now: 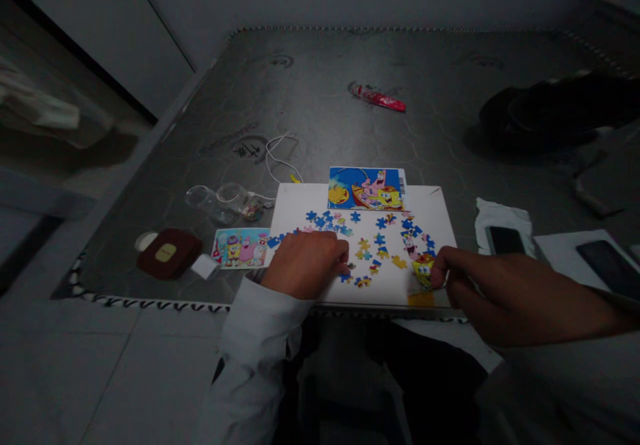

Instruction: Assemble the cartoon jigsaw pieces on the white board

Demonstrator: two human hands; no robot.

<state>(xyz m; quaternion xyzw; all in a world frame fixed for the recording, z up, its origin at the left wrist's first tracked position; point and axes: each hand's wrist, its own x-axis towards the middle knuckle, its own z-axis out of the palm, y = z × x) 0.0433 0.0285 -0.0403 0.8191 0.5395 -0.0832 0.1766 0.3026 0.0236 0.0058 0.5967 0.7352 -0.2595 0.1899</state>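
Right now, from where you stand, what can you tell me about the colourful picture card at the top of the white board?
The card is a thin, glossy-looking printed rectangle, mostly blue, showing SpongeBob and Patrick in a boat, with a barcode near its right edge. It lies flat, its lower edge meeting the top of the white board, and the rest lies on the dark table top. I cannot tell whether it overlaps the board.

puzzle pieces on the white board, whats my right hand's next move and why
Probably slide the loose yellow piece over to the yellow face section at your right hand: the colours match, and that hand is right beside the section.
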